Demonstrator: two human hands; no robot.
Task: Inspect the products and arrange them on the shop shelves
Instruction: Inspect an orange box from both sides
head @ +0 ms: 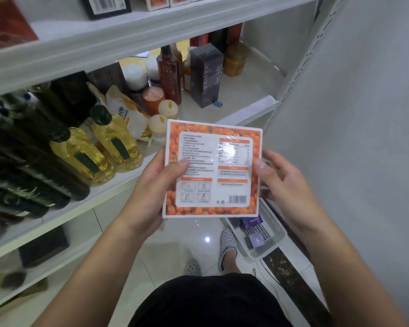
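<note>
Film-wrapped orange box [213,168], pinched at its side edges by left hand [151,185] and right hand [285,182], could slip on the gloss and fall onto the floor tray [269,252].

Bottom ctr: white perforated clog [227,243] + 2nd clog [193,267] on glossy tile floor [172,241]. Clear plastic tray [273,247] to their right. Grey wall [364,114] right side.

1 head-worn view looks steeply down, close beside shelves [128,31].
</note>
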